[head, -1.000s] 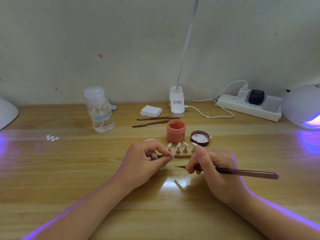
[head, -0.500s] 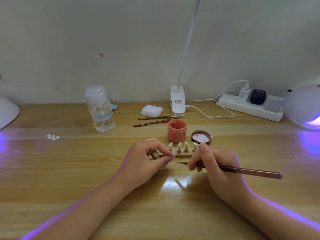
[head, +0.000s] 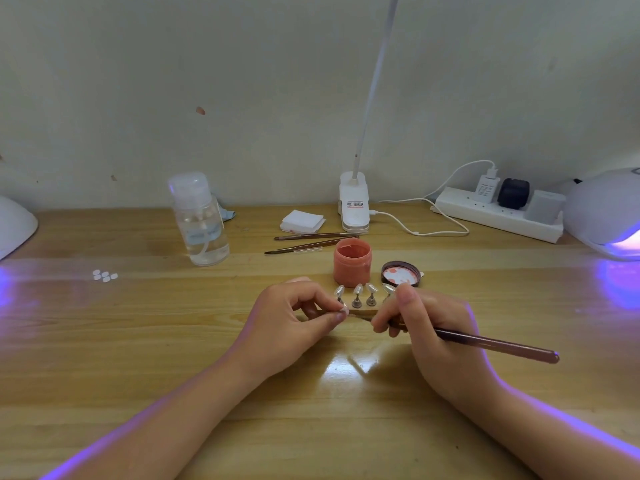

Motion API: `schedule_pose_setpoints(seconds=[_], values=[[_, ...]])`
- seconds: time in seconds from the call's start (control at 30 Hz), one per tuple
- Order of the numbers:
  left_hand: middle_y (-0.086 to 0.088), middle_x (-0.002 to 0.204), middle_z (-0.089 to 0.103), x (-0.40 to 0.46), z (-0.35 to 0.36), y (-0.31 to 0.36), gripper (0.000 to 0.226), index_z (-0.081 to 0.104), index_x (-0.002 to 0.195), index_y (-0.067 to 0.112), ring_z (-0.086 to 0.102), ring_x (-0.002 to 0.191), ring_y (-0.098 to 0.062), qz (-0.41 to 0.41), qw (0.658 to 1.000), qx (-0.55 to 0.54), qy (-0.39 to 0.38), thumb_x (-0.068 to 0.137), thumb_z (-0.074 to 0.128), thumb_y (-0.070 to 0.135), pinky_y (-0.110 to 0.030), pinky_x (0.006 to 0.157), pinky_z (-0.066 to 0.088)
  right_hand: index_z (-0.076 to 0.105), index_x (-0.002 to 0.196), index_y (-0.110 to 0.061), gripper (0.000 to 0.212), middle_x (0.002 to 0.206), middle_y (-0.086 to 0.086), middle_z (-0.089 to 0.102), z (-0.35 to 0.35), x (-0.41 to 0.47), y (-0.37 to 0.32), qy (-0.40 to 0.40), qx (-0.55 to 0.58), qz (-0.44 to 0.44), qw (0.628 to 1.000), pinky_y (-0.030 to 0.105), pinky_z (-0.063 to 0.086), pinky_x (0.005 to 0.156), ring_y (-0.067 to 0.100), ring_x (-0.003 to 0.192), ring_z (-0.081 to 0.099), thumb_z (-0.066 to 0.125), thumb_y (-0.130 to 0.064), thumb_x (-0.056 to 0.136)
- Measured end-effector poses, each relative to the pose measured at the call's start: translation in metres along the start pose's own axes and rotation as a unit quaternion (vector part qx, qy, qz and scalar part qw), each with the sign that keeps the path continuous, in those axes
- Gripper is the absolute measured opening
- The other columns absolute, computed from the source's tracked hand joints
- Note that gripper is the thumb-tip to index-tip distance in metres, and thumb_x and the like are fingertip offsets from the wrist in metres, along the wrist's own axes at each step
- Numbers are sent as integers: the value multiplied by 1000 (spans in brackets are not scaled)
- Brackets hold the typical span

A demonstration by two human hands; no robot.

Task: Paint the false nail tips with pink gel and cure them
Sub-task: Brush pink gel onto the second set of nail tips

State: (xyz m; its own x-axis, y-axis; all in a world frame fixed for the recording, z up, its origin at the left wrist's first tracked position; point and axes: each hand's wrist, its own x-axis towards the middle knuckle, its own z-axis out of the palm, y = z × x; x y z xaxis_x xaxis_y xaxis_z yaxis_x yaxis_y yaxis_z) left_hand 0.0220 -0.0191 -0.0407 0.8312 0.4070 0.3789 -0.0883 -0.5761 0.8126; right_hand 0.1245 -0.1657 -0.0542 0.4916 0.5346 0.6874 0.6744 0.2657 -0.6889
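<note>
Left hand [head: 294,322]: my thumb and forefinger pinch one nail tip [head: 344,309] on its stick, low over the worktop [head: 138,341].
Holder row: four nail tips on stands [head: 356,296] just behind my fingers.
Gel jar [head: 352,261]: open, lid [head: 401,274] beside it.
Right hand [head: 436,330]: fingers curled round the brush [head: 491,342], bristles at the pinched tip.

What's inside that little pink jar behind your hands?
The open pink jar shows pink gel coating its inner wall near the rim. How deep the gel goes cannot be seen; the jar's own wall hides it. Its lid, smeared pink inside, lies beside it.
</note>
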Motion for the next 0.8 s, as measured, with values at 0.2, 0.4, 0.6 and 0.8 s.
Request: schedule_pose_setpoints(seconds=[0.2,0.4,0.6,0.8], values=[[-2,71,66,0,1,-1,20,69,67,25,56,62,-13,-6,1000,0,6,69,77,7,-11,61,43,66,67,-4,45,61,-3,60,2,3,1,2,-31,1,1000,10,40,59,5,59,55,37,-29,92],[0,70,66,1,1,-2,13,71,69,20,53,59,-3,-13,1000,-6,2,70,77,8,-10,60,42,66,61,-3,49,62,6,63,0,-1,-1,-14,11,13,1000,14,43,53,3,52,54,36,-29,91],[1,72,67,1,1,-3,13,71,69,21,54,59,-4,-20,1000,-13,0,70,77,9,-10,60,43,67,66,-6,45,61,-4,62,2,2,0,16,-14,13,1000,5,38,59,-1,58,54,36,-27,92],[5,71,68,0,1,-3,15,70,70,22,52,57,1,-24,1000,-15,1,71,76,8,-8,58,41,66,65,-6,45,62,3,63,1,1,0,-18,4,8,1000,11,42,57,2,56,55,36,-26,92]])
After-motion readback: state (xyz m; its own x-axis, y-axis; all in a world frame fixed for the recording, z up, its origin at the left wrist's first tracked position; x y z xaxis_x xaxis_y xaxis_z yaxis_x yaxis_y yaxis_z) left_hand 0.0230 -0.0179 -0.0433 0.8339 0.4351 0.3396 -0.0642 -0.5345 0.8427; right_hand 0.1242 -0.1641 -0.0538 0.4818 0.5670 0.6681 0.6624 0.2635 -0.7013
